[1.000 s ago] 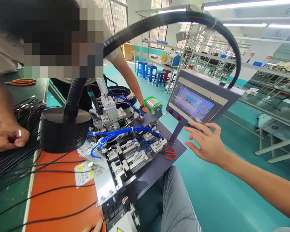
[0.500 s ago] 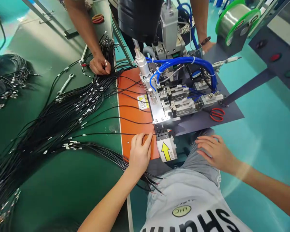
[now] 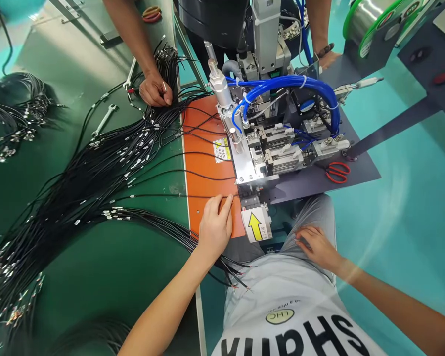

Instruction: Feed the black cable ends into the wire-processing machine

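While left hand [image 3: 215,225] near panel [image 3: 207,187] edge, open floor [image 3: 393,237] rightward

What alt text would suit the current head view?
A person's left hand is at a black cable running over an orange plate to a machine; the right hand is by the thigh. Across from them, a co-worker's hand is beside heaped black cables.
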### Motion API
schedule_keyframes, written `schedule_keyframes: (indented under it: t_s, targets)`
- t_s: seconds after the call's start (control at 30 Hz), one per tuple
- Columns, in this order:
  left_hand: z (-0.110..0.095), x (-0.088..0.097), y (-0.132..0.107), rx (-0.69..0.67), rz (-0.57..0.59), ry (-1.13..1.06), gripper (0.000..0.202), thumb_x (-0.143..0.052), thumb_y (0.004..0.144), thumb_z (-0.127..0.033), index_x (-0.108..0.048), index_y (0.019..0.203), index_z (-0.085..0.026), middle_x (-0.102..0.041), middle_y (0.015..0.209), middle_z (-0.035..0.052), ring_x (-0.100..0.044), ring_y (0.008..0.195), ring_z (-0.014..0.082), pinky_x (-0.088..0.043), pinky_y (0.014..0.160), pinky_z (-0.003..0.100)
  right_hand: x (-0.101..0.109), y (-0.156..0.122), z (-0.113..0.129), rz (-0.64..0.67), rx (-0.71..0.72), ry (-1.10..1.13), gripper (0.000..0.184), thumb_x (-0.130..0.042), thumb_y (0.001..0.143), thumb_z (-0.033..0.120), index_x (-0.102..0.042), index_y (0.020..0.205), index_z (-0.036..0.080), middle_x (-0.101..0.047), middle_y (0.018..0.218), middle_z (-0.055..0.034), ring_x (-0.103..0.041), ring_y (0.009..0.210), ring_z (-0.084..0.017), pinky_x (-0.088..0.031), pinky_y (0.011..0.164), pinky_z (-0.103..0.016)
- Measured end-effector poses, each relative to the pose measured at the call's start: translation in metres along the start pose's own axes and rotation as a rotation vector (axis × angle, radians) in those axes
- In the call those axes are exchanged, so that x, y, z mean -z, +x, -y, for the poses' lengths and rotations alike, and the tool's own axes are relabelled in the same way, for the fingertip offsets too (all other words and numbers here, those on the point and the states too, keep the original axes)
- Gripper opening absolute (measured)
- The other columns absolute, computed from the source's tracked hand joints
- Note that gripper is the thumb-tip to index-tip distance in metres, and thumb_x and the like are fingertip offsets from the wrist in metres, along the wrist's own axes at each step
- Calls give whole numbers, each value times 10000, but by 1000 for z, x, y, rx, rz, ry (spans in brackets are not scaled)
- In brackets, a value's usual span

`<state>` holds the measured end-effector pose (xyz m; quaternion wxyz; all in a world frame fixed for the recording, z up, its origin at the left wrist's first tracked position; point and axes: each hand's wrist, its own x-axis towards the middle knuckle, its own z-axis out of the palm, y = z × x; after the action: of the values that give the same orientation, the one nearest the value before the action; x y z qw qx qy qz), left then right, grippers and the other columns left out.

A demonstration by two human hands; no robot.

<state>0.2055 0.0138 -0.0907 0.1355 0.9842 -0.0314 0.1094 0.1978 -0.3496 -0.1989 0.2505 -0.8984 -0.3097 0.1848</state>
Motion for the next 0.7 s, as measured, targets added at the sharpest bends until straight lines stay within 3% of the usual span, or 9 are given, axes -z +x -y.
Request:
schedule_keyframes:
  t_s: [0.13, 0.23, 0.3, 0.37, 0.43, 0.53, 0.6, 0.7]
  targets:
    - [6, 3, 33, 36, 27, -64, 412, -352, 983, -208, -519, 1359, -185, -517, 1321, 149, -462, 1272, 269, -428, 1086, 464, 2, 7, 2, 23, 32, 9, 169, -472, 962, 272, -601, 1042, 196, -694, 1103, -88, -587, 1114, -271, -426, 926, -453]
    - [23, 21, 46, -22, 93, -111, 397, -326, 996, -228, -526, 1337, -184, -522, 1321, 122, -494, 1246, 224, -433, 1084, 380, 2, 8, -1, 6, 67, -5, 188, -473, 965, 303, -599, 1065, 205, -689, 1128, -91, -582, 1143, -286, -431, 924, -470]
    - [46, 42, 46, -17, 150, -77, 402, -336, 994, -232, -492, 1364, -204, -499, 1360, 102, -500, 1248, 206, -431, 1082, 342, 2, 5, -9, -26, 80, -17, 199, -489, 958, 342, -604, 1065, 220, -694, 1115, -89, -605, 1114, -294, -448, 909, -477]
    - [81, 65, 45, 101, 215, 67, 445, -378, 968, -211, -431, 1410, -210, -457, 1413, 103, -484, 1273, 230, -421, 1087, 360, 0, -1, -20, -48, 66, -16, 221, -511, 946, 389, -607, 1062, 228, -696, 1110, -97, -629, 1073, -306, -466, 896, -488]
    - [120, 85, 47, 313, 313, 272, 595, -433, 907, -145, -304, 1486, -180, -353, 1502, 145, -454, 1305, 295, -412, 1084, 429, -2, -7, -31, -43, 49, 7, 229, -507, 943, 414, -612, 1048, 239, -702, 1107, -102, -646, 1047, -317, -484, 876, -495]
    - [170, 101, 60, 420, 381, 332, 665, -459, 834, -58, -294, 1478, -81, -349, 1485, 238, -490, 1262, 349, -429, 1033, 475, -4, -14, -41, -20, 20, 47, 244, -501, 932, 442, -625, 1032, 257, -718, 1079, -97, -666, 1015, -330, -509, 857, -506]
    - [188, 104, 71, 446, 408, 336, 667, -500, 820, -65, -308, 1459, -46, -391, 1433, 262, -530, 1213, 340, -443, 1005, 451, -4, -17, -46, -29, 13, 75, 248, -504, 921, 449, -633, 1024, 263, -726, 1065, -94, -676, 1002, -337, -526, 844, -512]
    - [195, 107, 82, 475, 448, 334, 638, -618, 820, -153, -385, 1404, -44, -441, 1382, 253, -578, 1143, 302, -466, 975, 407, -2, -24, -56, -56, 14, 103, 233, -524, 902, 435, -629, 1042, 281, -732, 1070, -89, -683, 1004, -345, -546, 836, -529]
